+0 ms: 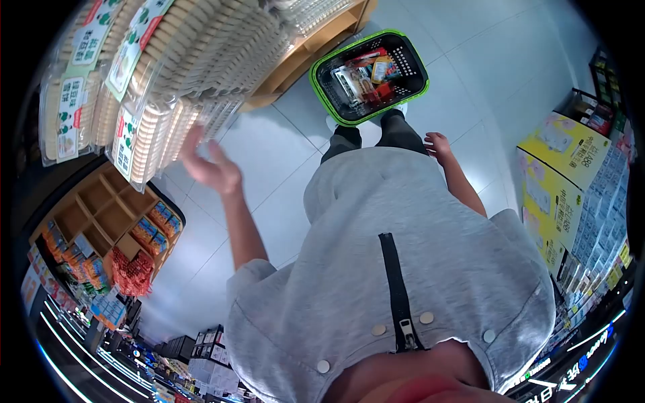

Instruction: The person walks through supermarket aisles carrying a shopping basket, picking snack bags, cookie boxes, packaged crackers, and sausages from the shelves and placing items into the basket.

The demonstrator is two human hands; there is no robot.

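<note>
My left hand (213,166) is raised with its fingers apart, slightly blurred. It is beside stacked clear plastic packs of pale round biscuits (208,57), and I cannot tell whether the fingertips touch them. Green-and-white labels (68,114) with printed characters mark several packs. At my right side hangs my right hand (438,146), fingers loosely spread and nothing seen in them. In front of my feet is a black shopping basket (407,59) with a bright green rim. Inside it lie a clear pack (351,86) and several red and yellow packets (381,68).
A wooden shelf edge (272,84) runs under the biscuit packs. Lower left stands a wooden bin unit (101,201) with orange snack bags and a red net bag (130,270). Yellow cartons (547,181) are stacked at the right. Pale tiles (269,154) cover the floor.
</note>
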